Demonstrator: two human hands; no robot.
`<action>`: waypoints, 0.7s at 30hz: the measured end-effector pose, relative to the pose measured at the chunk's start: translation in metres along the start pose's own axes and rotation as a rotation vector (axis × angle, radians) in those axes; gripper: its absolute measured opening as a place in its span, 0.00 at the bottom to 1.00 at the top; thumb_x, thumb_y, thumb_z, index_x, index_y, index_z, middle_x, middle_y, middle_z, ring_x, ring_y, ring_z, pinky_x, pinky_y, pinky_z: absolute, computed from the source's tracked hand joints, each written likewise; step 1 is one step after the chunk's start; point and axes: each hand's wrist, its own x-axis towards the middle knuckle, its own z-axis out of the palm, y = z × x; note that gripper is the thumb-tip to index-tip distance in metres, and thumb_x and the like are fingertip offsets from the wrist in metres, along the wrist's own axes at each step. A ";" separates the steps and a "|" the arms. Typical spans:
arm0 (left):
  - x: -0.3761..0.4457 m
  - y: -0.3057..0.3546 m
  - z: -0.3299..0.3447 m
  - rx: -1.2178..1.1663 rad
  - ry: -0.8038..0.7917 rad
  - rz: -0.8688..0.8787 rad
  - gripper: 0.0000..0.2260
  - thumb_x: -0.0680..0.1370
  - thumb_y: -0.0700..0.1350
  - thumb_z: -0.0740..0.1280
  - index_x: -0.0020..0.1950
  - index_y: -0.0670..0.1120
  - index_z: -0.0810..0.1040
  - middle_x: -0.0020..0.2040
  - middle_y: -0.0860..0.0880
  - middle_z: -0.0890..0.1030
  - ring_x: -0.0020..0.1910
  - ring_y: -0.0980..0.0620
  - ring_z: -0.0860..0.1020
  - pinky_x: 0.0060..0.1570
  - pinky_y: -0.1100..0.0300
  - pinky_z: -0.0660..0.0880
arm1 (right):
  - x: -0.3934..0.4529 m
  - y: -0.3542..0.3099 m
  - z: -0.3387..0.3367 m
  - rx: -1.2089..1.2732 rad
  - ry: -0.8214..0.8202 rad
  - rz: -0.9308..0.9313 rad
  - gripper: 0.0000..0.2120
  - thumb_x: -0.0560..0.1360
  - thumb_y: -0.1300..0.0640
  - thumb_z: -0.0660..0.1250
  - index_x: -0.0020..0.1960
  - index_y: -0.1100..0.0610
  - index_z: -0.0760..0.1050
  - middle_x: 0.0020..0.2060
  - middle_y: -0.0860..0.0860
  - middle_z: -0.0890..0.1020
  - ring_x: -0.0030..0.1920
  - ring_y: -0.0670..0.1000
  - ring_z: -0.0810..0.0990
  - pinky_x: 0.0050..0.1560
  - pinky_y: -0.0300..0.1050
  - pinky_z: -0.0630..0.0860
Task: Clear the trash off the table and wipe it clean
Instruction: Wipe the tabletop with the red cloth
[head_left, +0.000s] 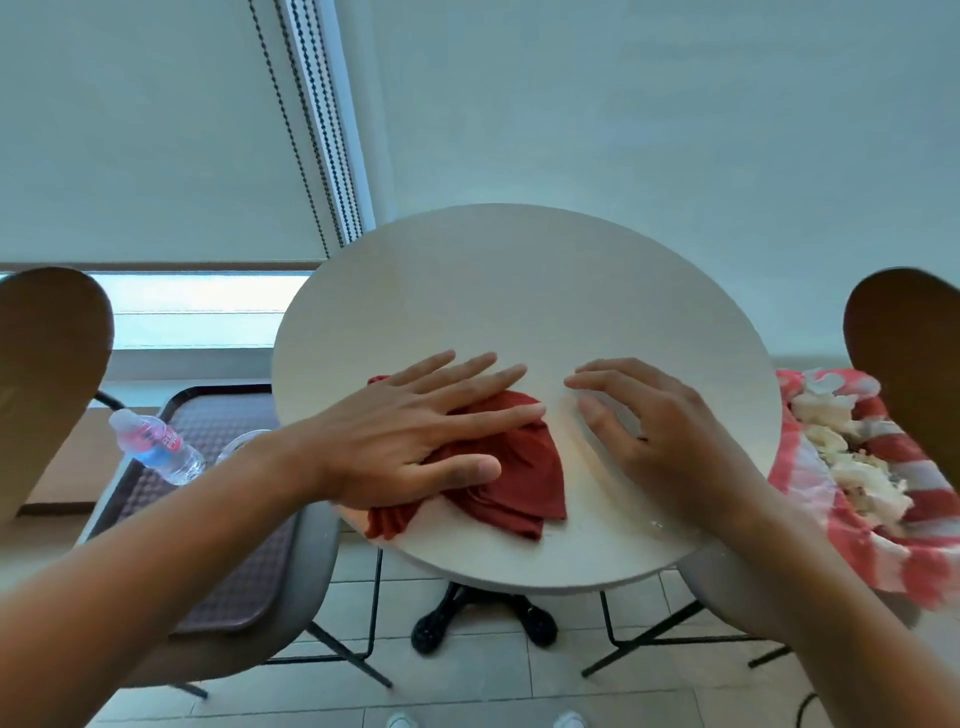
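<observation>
Counts: I see one round table (519, 270), one red cloth (511, 467), two chairs, one tray (228, 519), one water bottle (156, 448), one red-and-white checked paper (852, 499) heaped with crumpled wrappers (852, 457).
My left hand (405, 441): it lies flat on the cloth, palm down, fingers spread and straight, thumb pressed on the cloth's near side; I am pressing, not pinching.
My right hand (660, 436): it rests on the bare tabletop just to the right of the cloth, fingers loosely curved and apart, holding nothing.
Cloth, place: it sits on the near half of the table, left of centre, bunched and folded under my left palm.
Cloth, long axis: it runs from the far left, where a corner peeks past my fingers, to the near right, where the wide folded part fans out; a small tail hangs at the near table edge.
Left chair (234, 644): its seat carries the dark tray, with the bottle lying on its side at the tray's far corner.
Right chair (904, 364): the checked paper and wrappers lie on its seat, beside the table's right edge.
Tabletop: a few pale crumbs (655, 525) show near my right wrist.
</observation>
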 end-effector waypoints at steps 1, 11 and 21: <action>0.002 0.006 0.002 0.010 -0.006 -0.006 0.24 0.82 0.65 0.44 0.78 0.69 0.42 0.81 0.60 0.40 0.79 0.58 0.36 0.78 0.48 0.43 | -0.001 -0.001 0.000 0.000 0.017 -0.002 0.12 0.81 0.52 0.63 0.61 0.47 0.81 0.60 0.39 0.79 0.63 0.40 0.76 0.67 0.44 0.71; 0.054 0.071 0.020 0.004 0.022 -0.035 0.24 0.83 0.65 0.41 0.79 0.66 0.44 0.81 0.55 0.38 0.79 0.55 0.34 0.78 0.49 0.41 | -0.005 -0.017 -0.017 0.092 0.111 0.142 0.13 0.83 0.50 0.60 0.62 0.49 0.80 0.60 0.40 0.79 0.62 0.38 0.75 0.64 0.34 0.69; -0.008 -0.038 0.013 -0.123 0.272 -0.369 0.25 0.81 0.64 0.47 0.76 0.58 0.65 0.78 0.58 0.64 0.78 0.63 0.54 0.77 0.60 0.50 | -0.026 -0.113 0.022 -0.206 -0.340 0.452 0.42 0.76 0.27 0.34 0.80 0.53 0.29 0.79 0.54 0.32 0.77 0.58 0.26 0.76 0.63 0.31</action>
